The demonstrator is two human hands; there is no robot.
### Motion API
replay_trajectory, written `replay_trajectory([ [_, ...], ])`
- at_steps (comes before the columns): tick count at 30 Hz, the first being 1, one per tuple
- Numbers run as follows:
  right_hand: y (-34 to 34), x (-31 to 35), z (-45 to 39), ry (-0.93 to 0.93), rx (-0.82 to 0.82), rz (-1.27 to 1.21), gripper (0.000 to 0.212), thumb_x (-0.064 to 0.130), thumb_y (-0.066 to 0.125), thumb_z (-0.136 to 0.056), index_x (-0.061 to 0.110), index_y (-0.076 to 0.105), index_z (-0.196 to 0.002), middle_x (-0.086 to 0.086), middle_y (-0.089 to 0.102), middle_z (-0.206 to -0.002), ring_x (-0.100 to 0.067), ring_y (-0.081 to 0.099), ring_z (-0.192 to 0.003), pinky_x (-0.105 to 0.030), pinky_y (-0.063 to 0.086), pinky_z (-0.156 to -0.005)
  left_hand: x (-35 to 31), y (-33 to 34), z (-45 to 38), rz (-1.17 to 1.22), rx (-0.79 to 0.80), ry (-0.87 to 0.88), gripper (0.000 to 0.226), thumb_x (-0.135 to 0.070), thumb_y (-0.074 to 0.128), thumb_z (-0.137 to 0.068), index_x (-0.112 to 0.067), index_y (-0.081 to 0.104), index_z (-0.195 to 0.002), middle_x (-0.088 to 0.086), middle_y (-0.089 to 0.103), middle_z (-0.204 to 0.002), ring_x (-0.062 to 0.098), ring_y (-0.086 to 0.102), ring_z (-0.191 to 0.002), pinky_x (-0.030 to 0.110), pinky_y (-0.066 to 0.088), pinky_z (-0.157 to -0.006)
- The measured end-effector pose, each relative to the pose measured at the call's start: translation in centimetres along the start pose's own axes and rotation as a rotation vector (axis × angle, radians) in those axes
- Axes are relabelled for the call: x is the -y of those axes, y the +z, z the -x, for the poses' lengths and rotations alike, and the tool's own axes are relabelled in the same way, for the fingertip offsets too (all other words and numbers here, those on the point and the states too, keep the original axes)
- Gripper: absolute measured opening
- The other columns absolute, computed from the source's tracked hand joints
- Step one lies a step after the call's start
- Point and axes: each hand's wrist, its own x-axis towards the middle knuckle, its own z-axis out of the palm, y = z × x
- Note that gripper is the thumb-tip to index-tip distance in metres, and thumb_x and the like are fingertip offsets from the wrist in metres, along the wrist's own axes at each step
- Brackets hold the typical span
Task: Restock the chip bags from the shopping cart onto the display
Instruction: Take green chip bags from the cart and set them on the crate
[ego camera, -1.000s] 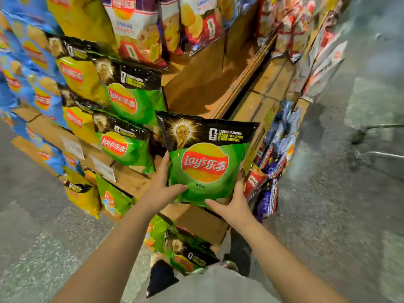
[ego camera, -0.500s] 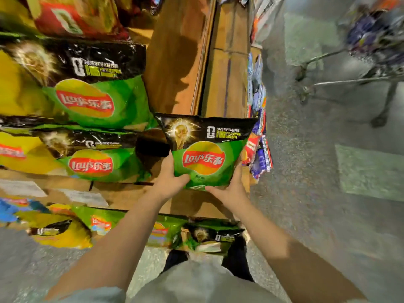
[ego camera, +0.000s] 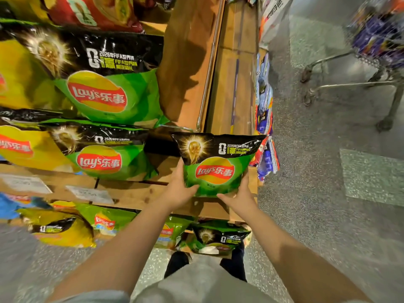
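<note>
Both hands cup a green Lay's chip bag [ego camera: 215, 166] by its lower corners, left hand [ego camera: 180, 191] at seven o'clock, right hand [ego camera: 241, 196] at five, keeping it upright and label-out over the wooden display shelf [ego camera: 140, 193], probably to match the green bags [ego camera: 102, 154] at nine o'clock.

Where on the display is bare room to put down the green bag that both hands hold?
Bare wood lies right of the upper green bag, up to the metal rail. The slot right of the lower green bag, behind the held bag, looks free. The left side is crowded.
</note>
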Motion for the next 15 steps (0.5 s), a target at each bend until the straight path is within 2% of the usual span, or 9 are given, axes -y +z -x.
replay_trajectory([
  [3, 0.5, 0.0, 0.5, 0.011, -0.004, -0.001, 0.123, 0.018, 0.08, -0.075, 0.031, -0.019, -0.148, -0.001, 0.026, -0.154, -0.021, 0.034, -0.137, -0.035, 0.03, -0.111, 0.0, -0.2, 1.1, 0.07, -0.073, -0.032, 0.095, -0.002, 0.062, -0.088, -0.032, -0.002, -0.151, -0.005, 0.024, -0.149, 0.015, 0.027, -0.138, 0.039, 0.035, -0.108],
  [6, 1.3, -0.5, 0.9, 0.038, -0.042, -0.061, 0.129, 0.022, 0.08, -0.072, 0.054, -0.026, -0.137, -0.002, 0.022, -0.156, -0.024, 0.032, -0.139, -0.05, 0.031, -0.112, 0.2, -0.6, 2.0, 0.022, -0.18, -0.007, 0.093, -0.007, 0.063, -0.088, -0.031, -0.001, -0.151, 0.0, 0.01, -0.158, 0.02, 0.013, -0.145, 0.043, 0.025, -0.114],
  [7, 1.6, -0.4, 1.2, 0.048, -0.054, -0.083, 0.128, 0.021, 0.08, -0.072, 0.055, -0.025, -0.136, -0.002, 0.021, -0.157, -0.024, 0.031, -0.14, -0.051, 0.031, -0.112, 0.2, -0.8, 2.3, 0.0, -0.207, 0.007, 0.093, -0.01, 0.064, -0.088, -0.032, 0.0, -0.151, -0.001, 0.01, -0.159, 0.02, 0.013, -0.145, 0.043, 0.023, -0.115],
  [9, 1.9, 0.5, 2.4, 0.067, -0.1, -0.089, 0.122, 0.017, 0.078, -0.075, 0.042, -0.019, -0.145, -0.003, 0.014, -0.159, -0.025, 0.025, -0.142, -0.048, 0.027, -0.114, 0.1, -1.4, 2.9, -0.046, -0.268, 0.034, 0.093, -0.014, 0.067, -0.086, -0.032, 0.002, -0.151, 0.0, 0.013, -0.158, 0.02, 0.015, -0.144, 0.043, 0.023, -0.116],
  [12, 2.4, 1.2, 4.0, -0.013, -0.293, 0.06, 0.104, 0.021, 0.074, -0.08, 0.023, -0.001, -0.151, -0.007, 0.002, -0.159, -0.03, 0.012, -0.145, -0.043, 0.024, -0.114, -0.3, -2.7, 3.7, -0.165, -0.374, 0.095, 0.09, -0.013, 0.067, -0.086, -0.028, 0.007, -0.151, 0.004, 0.016, -0.156, 0.02, 0.016, -0.143, 0.039, 0.023, -0.113],
  [15, 3.6, 2.6, 5.2, -0.184, -0.342, 0.146, 0.098, 0.026, 0.073, -0.081, 0.021, 0.005, -0.151, -0.008, 0.001, -0.157, -0.028, 0.006, -0.145, -0.045, 0.02, -0.117, -0.5, -4.4, 4.5, -0.26, -0.476, 0.117, 0.086, -0.015, 0.067, -0.085, -0.028, 0.012, -0.151, 0.007, 0.011, -0.156, 0.024, 0.014, -0.143, 0.04, 0.023, -0.113],
])
